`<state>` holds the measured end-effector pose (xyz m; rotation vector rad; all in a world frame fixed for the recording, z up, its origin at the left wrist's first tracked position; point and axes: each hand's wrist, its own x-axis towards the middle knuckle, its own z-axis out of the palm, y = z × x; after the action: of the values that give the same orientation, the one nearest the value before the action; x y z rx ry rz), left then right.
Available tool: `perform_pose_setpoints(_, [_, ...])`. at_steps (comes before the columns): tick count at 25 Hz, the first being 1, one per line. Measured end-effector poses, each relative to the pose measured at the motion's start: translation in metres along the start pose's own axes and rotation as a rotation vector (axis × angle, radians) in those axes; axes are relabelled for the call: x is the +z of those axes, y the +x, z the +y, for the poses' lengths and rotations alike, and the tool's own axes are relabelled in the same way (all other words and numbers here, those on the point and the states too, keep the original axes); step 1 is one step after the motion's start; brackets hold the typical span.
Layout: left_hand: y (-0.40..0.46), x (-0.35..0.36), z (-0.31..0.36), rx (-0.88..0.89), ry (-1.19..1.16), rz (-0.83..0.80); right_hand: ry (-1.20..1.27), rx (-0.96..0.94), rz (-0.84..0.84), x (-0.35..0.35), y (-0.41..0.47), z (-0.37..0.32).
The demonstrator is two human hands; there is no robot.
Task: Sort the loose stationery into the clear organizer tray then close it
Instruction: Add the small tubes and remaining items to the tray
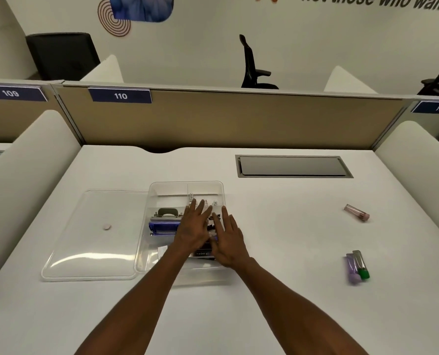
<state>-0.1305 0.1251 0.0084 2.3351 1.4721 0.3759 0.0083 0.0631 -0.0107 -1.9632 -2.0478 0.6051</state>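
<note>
The clear organizer tray [187, 187] stands mid-desk, uncovered. Its clear lid [90, 242] lies flat to the left, with a small pink round eraser [107, 227] on it. My left hand [194, 230] and my right hand [228, 239] lie side by side over the tray's right half, fingers straight, pressing on pens and dark items there. A blue stapler and a hole punch [163, 221] fill the tray's left compartment. Loose on the desk at right lie a pink tube [356, 212] and a purple and a green-capped tube [357, 269].
A grey cable hatch [292, 166] is set into the desk behind the tray at right. A beige partition [226, 119] with the label 110 closes the far edge. White side dividers flank the desk. Office chairs stand beyond.
</note>
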Motion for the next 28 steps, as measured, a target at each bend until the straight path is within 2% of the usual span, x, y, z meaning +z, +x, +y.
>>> perform_pose_setpoints(2, [-0.013, -0.003, 0.003, -0.024, -0.097, 0.08, 0.046, -0.027, 0.05, -0.005, -0.006, 0.001])
perform_pose_setpoints(5, [-0.037, 0.004, 0.016, -0.002, -0.233, 0.196, 0.185, 0.007, 0.212, -0.007, -0.031, 0.011])
perform_pose_setpoints(9, [-0.056, 0.021, 0.055, 0.046, -0.346, 0.244, 0.309, 0.233, 0.401, -0.008, -0.087, 0.056])
perform_pose_setpoints(13, [-0.058, 0.039, 0.094, 0.148, -0.392, 0.257, 0.191, 0.471, 0.685, -0.035, -0.132, 0.111])
perform_pose_setpoints(15, [-0.056, 0.048, 0.11, 0.189, -0.394, 0.226, 0.113, 0.613, 0.773, -0.055, -0.149, 0.139])
perform_pose_setpoints(17, [-0.054, 0.057, 0.123, 0.216, -0.384, 0.174, 0.075, 0.75, 0.76, -0.076, -0.161, 0.163])
perform_pose_setpoints(20, [-0.055, 0.069, 0.14, 0.265, -0.362, 0.122, 0.057, 0.888, 0.572, -0.092, -0.174, 0.189])
perform_pose_setpoints(22, [-0.057, 0.075, 0.149, 0.289, -0.362, 0.105, 0.097, 0.875, 0.508, -0.093, -0.178, 0.198])
perform_pose_setpoints(28, [-0.064, 0.084, 0.16, 0.281, -0.366, 0.058, 0.158, 0.777, 0.505, -0.075, -0.185, 0.189])
